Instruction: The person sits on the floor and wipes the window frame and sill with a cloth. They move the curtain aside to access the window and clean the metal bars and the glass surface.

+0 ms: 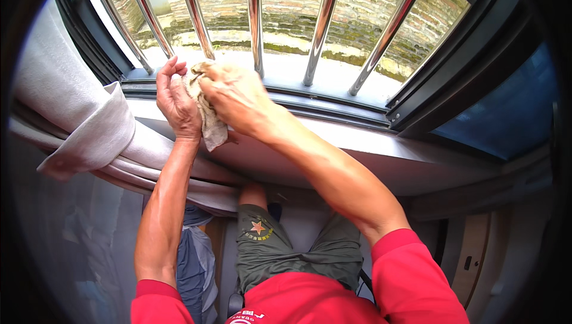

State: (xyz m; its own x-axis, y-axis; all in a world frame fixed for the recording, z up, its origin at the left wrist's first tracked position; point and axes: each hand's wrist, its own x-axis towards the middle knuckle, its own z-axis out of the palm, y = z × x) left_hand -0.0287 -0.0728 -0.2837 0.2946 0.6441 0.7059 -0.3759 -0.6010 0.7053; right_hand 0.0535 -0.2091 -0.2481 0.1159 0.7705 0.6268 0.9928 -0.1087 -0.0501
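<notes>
A crumpled, stained light cloth [213, 129] hangs between my two hands, above the left part of the window sill. My right hand [234, 96] is closed on its upper part, slightly blurred, with the fingertips hidden. Against the cloth's left side rests my left hand [178, 100], palm turned towards it and fingers loosely curled; whether it grips the cloth is not clear. Both hands are near the lower ends of the shiny metal window bars [254, 24] and over the dark window track [326, 107].
A pale curtain [152, 154], gathered by a tieback [98, 140], hangs at the left. The dark window frame [451, 69] slants up on the right. Below the track runs a white sill [371, 143]. Outside the bars stands a brick wall [290, 2].
</notes>
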